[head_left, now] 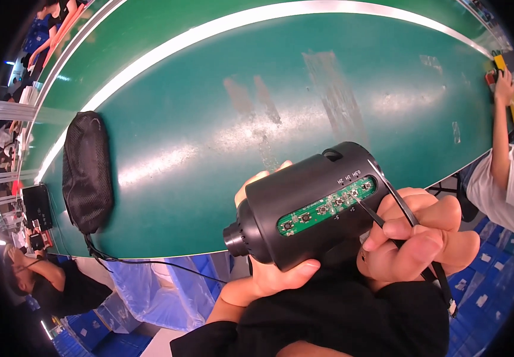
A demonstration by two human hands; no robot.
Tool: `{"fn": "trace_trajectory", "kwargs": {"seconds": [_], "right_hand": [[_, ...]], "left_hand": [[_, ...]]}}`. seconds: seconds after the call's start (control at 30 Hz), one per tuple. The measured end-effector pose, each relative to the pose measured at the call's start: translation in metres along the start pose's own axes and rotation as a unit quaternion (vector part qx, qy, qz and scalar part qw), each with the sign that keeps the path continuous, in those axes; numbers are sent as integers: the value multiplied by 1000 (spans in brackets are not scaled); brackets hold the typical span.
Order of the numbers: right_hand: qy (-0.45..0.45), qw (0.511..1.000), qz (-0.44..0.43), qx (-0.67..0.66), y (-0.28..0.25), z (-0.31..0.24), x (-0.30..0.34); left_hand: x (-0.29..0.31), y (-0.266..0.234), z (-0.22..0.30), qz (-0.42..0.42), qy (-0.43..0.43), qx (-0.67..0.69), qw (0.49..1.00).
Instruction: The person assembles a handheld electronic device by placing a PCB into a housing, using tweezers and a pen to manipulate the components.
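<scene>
A black cylindrical device (310, 190) lies tilted in my left hand (274, 276), whose fingers and thumb wrap around it from below. A long slot in its side exposes a narrow green circuit board (322, 209) with several small push buttons and tiny components. My right hand (426, 238) pinches dark metal tweezers (401, 201). One tweezer tip is at the board near its right part, and the other reaches toward the device's right end; whether either touches is too small to tell. A narrow ribbed nozzle (236, 238) sticks out of the device's left end.
A black mesh pouch (87, 172) with a cord lies at left on the green table (197, 131). Beyond it is a dark box (35, 205). Blue crates (489, 268) and a plastic-lined bin (156, 291) stand below the edge. Other people (503, 160) work at both sides.
</scene>
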State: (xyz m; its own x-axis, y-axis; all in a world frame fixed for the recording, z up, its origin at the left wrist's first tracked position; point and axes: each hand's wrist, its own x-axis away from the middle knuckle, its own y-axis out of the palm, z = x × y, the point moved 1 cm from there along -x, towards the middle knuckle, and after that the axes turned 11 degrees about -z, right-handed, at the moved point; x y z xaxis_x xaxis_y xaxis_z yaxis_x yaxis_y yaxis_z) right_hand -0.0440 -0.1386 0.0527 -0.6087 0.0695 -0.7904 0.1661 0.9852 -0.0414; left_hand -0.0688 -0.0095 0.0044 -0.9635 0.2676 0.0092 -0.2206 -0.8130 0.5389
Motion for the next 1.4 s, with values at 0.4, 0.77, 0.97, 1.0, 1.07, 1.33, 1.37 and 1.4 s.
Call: {"fn": "trace_trajectory", "kwargs": {"seconds": [0.4,0.77,0.97,1.0,1.07,1.33,1.37,1.4], "right_hand": [[24,999,-24,-9,1,1,-2],[-12,998,23,60,8,9,-1],[-32,997,-37,54,3,13,-1],[-34,997,-37,55,2,12,0],[-49,998,28,-26,0,13,6],[71,995,55,34,-1,-4,5],[71,995,56,34,-1,-5,4],[83,995,57,26,0,-5,3]], "left_hand": [[6,-8,5,-27,-117,-2,993],[5,-6,10,-27,-143,-45,988],[8,-5,15,-8,-172,-63,983],[8,-5,13,-9,-171,-64,983],[8,-8,5,-23,-79,-51,995],[3,-3,2,-26,-30,-18,999],[4,-2,7,-25,-58,-33,997],[4,-2,10,-22,-86,-48,995]]}}
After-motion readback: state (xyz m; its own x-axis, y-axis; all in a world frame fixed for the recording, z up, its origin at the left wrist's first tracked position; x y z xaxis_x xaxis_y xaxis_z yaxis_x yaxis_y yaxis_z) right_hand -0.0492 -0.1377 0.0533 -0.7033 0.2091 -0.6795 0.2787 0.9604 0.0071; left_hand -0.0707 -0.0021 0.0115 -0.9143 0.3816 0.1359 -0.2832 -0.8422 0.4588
